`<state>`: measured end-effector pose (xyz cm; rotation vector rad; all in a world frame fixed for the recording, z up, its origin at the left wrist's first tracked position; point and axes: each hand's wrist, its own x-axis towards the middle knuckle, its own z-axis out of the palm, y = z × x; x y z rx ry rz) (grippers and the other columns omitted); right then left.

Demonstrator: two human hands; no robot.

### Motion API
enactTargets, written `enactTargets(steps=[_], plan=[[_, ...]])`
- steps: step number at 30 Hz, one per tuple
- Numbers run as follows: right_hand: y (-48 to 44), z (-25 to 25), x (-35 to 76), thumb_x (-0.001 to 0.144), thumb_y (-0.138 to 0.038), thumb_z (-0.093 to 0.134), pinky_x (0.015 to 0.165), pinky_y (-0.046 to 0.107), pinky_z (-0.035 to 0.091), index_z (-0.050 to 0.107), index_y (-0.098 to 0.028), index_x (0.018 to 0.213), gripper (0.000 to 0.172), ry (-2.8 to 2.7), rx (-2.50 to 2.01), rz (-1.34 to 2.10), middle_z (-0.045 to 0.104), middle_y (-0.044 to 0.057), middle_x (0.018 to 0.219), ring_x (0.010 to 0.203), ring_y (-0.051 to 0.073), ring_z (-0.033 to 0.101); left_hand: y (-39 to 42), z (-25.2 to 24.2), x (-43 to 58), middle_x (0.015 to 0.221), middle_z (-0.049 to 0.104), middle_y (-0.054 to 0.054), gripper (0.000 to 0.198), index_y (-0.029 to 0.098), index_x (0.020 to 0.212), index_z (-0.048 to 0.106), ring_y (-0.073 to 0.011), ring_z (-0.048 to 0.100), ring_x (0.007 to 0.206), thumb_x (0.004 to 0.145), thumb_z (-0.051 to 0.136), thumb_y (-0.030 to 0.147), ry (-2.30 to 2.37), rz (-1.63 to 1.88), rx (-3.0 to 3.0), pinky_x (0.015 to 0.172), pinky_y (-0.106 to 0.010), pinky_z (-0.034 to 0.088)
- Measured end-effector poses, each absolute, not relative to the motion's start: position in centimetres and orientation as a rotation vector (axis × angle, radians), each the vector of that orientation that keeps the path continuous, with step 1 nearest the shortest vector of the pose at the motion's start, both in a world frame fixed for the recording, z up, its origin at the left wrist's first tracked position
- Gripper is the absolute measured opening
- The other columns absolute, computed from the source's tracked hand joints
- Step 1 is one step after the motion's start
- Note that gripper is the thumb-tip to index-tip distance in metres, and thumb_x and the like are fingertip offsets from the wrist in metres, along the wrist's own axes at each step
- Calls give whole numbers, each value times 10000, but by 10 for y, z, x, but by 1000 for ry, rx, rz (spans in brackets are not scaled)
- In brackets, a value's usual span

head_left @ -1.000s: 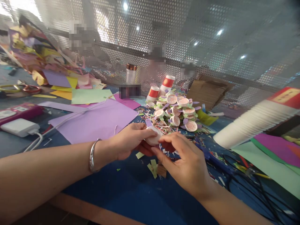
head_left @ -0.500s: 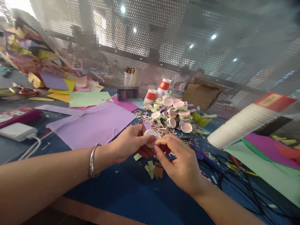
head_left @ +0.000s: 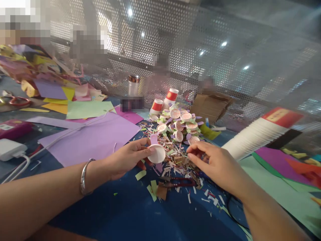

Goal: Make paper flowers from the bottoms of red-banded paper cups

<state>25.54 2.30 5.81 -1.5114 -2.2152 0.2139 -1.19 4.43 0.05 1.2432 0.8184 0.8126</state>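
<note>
Across the upper part of the frame stands a grey perforated screen (head_left: 155,36) dotted with bright spots of light, and before it are a clear bottle with a coppery lid (head_left: 133,87) just left of the upper centre and a folded brown cardboard piece (head_left: 210,107) right of centre. At the left edge, below a blurred multicoloured bundle (head_left: 32,63), lie a looped red handle (head_left: 20,101), a magenta power strip (head_left: 15,129) and a white charger (head_left: 11,149) with its white cable (head_left: 25,164), while a black cable (head_left: 232,214) curls at the lower right.
</note>
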Motion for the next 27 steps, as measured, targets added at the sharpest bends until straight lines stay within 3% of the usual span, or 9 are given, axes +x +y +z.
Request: enactTargets(steps=[5,10,13,19,24,27], plan=[[19,63,306,878,-359,620,593,341,521,720,-237,936,168,-2245,-1734,216,754,65,817,655,221,678,44,0,-13,913,663,-55,262,170,947,656,-135,573,777,960,624,429,766,793,1204,638,-224,449],[6,43,345,862,-321,579,844,398,583,695,-249,1121,293,-2284,-1981,291,751,83,1115,966,276,731,44,4,-10,926,662,-65,186,158,939,637,-146,574,790,954,603,340,757,759,1147,652,-244,438],[3,27,349,811,-241,564,896,404,573,668,-242,1149,353,-2349,-1980,259,709,84,1143,1015,276,716,46,6,-10,901,649,-45,75,166,927,630,-139,572,770,897,596,226,775,737,1110,639,-245,446],[7,2,350,746,-187,542,799,364,583,642,-218,1101,370,-2289,-1980,48,651,90,1119,942,262,725,47,5,-11,776,634,-35,110,163,834,617,-130,572,703,827,509,139,794,720,1137,600,-228,441],[14,8,353,806,-320,560,722,373,580,645,-232,966,202,-2174,-1982,-57,705,98,1048,893,296,743,47,0,-10,735,617,-7,109,172,845,606,-113,552,656,886,508,196,774,717,1201,590,-218,430],[10,18,349,861,-410,562,662,355,581,654,-239,959,217,-2002,-1966,-62,758,76,931,783,285,755,45,1,-9,726,615,-1,117,173,832,606,-112,560,666,890,510,208,782,719,1237,599,-217,428]])
